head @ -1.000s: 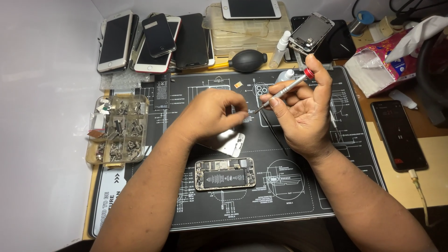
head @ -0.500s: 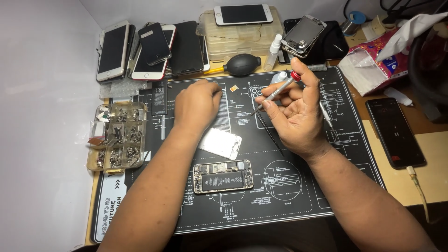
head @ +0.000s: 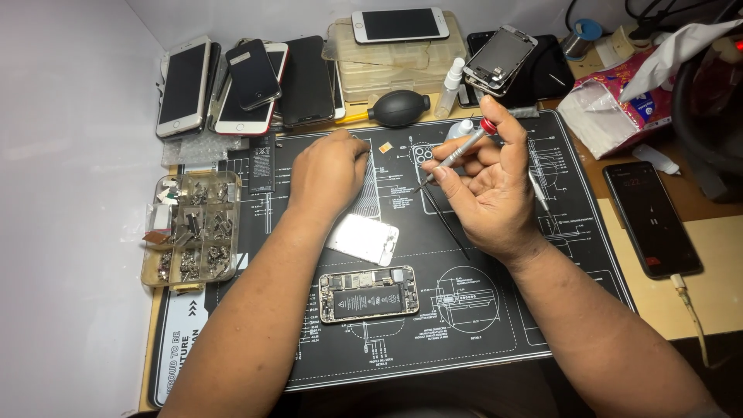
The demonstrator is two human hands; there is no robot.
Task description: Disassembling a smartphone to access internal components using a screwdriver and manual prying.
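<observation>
Right hand (head: 487,190) pinches the red-capped screwdriver (head: 457,151) poised above the mat (head: 495,325); left hand (head: 329,174) presses fingertips down beyond the opened phone (head: 369,293), perhaps on a tiny screw.

Since a second ago the left hand (head: 329,172) has left the screwdriver (head: 457,151) tip and travelled toward the far edge of the black work mat (head: 495,325), now resting palm-down there. The white phone panel (head: 362,238) it covered is exposed. The right hand (head: 484,190) alone retains its grip on the screwdriver.
</observation>
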